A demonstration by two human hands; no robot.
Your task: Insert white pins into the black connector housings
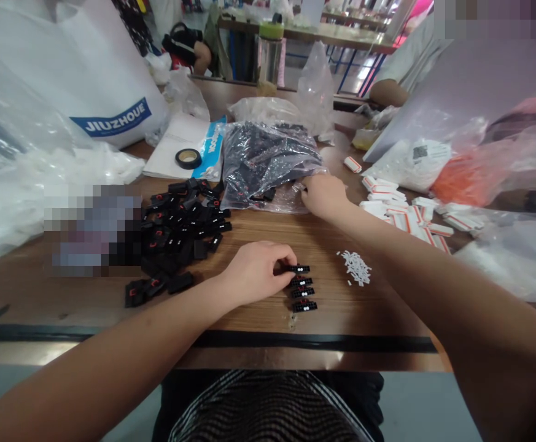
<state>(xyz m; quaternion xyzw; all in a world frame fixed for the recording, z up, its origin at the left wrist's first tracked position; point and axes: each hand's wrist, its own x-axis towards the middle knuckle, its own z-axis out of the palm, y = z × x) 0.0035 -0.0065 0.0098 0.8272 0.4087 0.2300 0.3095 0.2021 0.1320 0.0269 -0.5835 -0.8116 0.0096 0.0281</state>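
In the head view my left hand [261,270] pinches the farthest of several small black connector housings between thumb and fingers. That black connector housing [301,269] shows two white dots on its near face. Lined up below it toward the table edge lie more black housings [303,294] with white dots and bits of red. My right hand [323,195] is closed at the near right corner of a clear plastic bag [272,162] full of black parts; its fingertips seem to grip the plastic, partly hidden. Between my forearms sits a heap of tiny white pieces [357,268].
To the left spreads a pile of black housings [180,221]. Behind it, a roll of black tape [188,159] rests on papers. White and orange strips [406,215] lie at the right. A bottle [270,58] stands at the back; a white sack [106,67] rises at left.
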